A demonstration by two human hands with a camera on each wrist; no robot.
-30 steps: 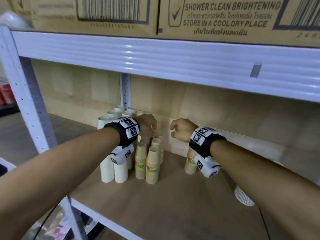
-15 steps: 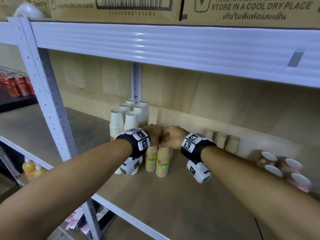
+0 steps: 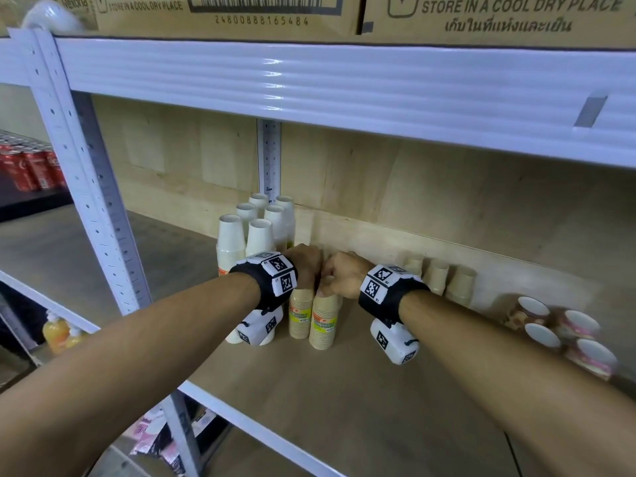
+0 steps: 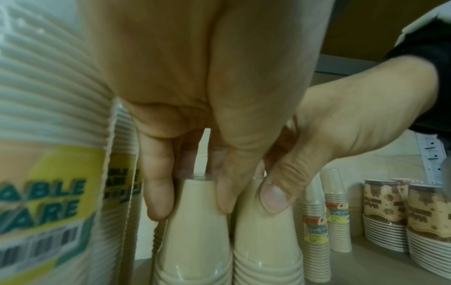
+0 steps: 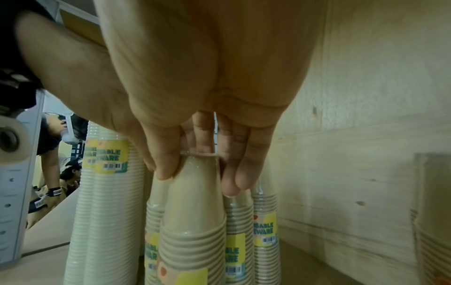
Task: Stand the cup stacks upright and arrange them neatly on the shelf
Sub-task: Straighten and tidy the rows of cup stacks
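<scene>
Two tan cup stacks [image 3: 300,315] [image 3: 323,321] stand side by side at the middle of the shelf board [image 3: 344,407]. My left hand [image 3: 306,266] pinches the top of one tan stack [image 4: 195,227] between thumb and fingers. Right beside it, my right hand [image 3: 339,275] grips the top of the neighbouring tan stack [image 5: 195,202]; its thumb [image 4: 273,196] shows in the left wrist view. The two hands touch. Both held stacks are upright. More labelled tan stacks [image 5: 264,231] stand just behind.
Tall white cup stacks [image 3: 254,228] stand in a cluster at the back left by the rear upright. Three tan stacks [image 3: 437,277] line the back wall to the right. Brown patterned cup stacks [image 3: 564,332] stand at the far right. The upper shelf beam [image 3: 344,80] hangs low overhead.
My right hand has come left with its tan stack and now sits against my left hand. The left hand has stayed on its stack. My head has turned right.
</scene>
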